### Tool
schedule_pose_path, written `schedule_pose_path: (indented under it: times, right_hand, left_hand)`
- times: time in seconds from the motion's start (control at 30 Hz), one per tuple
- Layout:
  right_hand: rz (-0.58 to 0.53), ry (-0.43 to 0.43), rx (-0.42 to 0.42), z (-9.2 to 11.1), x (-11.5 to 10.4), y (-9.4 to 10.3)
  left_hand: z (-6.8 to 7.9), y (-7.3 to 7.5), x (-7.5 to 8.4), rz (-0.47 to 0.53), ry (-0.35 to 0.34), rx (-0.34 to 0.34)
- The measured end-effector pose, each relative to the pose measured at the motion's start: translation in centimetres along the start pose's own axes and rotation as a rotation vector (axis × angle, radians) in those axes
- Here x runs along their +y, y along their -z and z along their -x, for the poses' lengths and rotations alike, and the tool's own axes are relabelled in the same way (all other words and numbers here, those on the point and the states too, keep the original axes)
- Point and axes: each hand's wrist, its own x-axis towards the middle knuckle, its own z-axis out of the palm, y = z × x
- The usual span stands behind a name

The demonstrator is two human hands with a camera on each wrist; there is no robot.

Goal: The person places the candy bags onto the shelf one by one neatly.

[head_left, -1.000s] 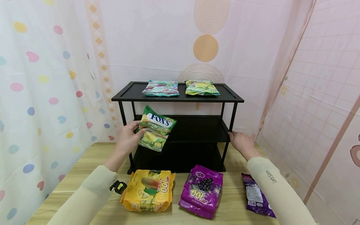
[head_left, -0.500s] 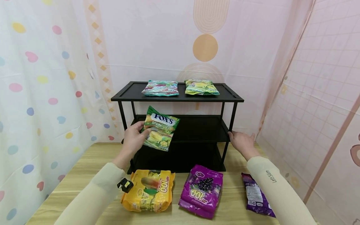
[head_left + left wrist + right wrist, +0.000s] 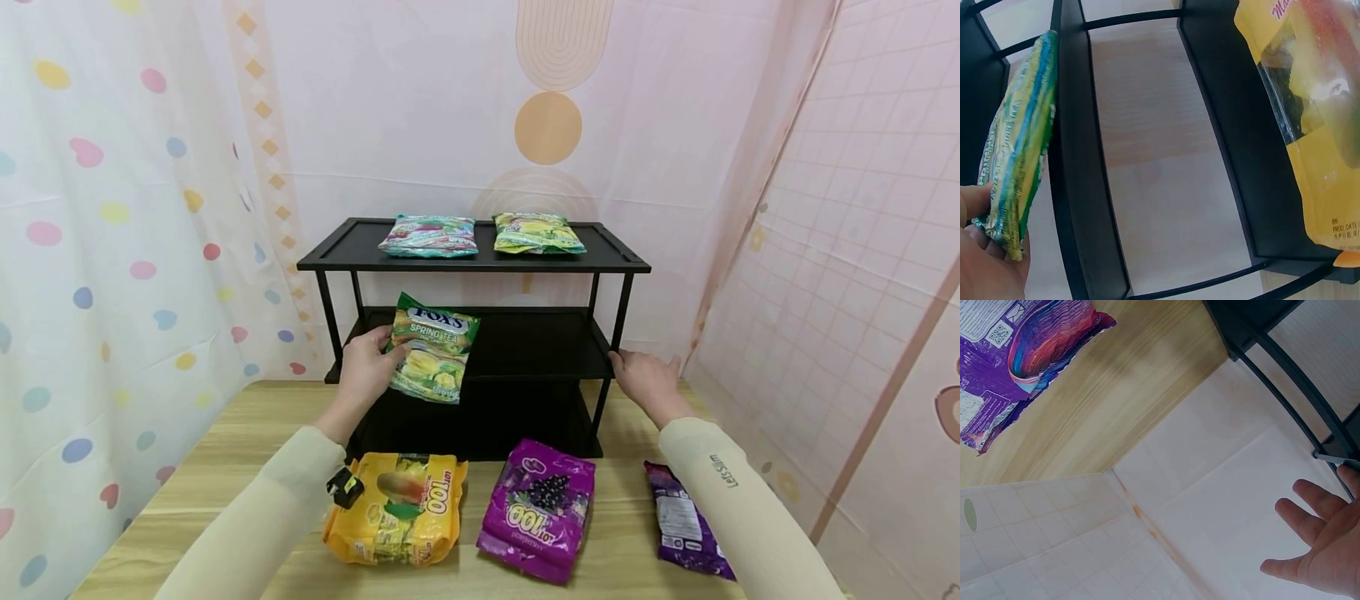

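Observation:
My left hand pinches the left edge of a green FOX'S Spring Tea candy bag, thumb in front. The bag hangs tilted before the middle level of a black three-tier shelf rack. In the left wrist view the candy bag appears nearly edge-on, close to a shelf's edge; whether it touches cannot be told. My right hand rests against the rack's right side at the middle shelf. The right wrist view shows the right hand with several fingers straight and spread, one at the rack's frame.
A teal candy bag and a yellow-green one lie on the top shelf. In front of the rack, a yellow mango bag, a magenta grape bag and a dark purple bag lie on the wooden table.
My left hand has moved rightward with the green candy bag, bringing it further across the front of the middle shelf and turning it more upright. My right hand has stayed in place.

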Motion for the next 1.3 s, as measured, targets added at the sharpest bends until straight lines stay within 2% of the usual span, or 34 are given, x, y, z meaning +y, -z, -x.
schedule_pose_path:
  times: [0.17,0.37,0.47,0.57,1.0,1.3]
  right_hand:
    - [-0.006,0.0,-0.004,0.0,-0.1,0.0]
    - [-0.007,-0.003,-0.009,0.0,-0.1,-0.1]
    - [-0.008,-0.003,-0.011,0.0,0.0,-0.1]
    - [-0.006,-0.002,-0.013,0.0,0.0,-0.1]
    - [-0.012,-0.005,-0.018,0.0,-0.1,-0.1]
    - [-0.005,-0.003,-0.019,0.0,-0.1,-0.1]
  left_hand:
    - [-0.2,0.0,-0.4,-0.066,-0.006,-0.022]
    - [-0.1,0.5,-1.2,-0.266,0.006,-0.059]
    - [0.1,0.8,-1.6,-0.333,-0.005,-0.061]
    - [0.3,1.0,-1.9,-0.348,-0.026,-0.056]
    - [1.2,1.4,-2.1,-0.365,-0.207,0.02]
    - [2.4,1.2,-1.2,-0.446,-0.318,0.044]
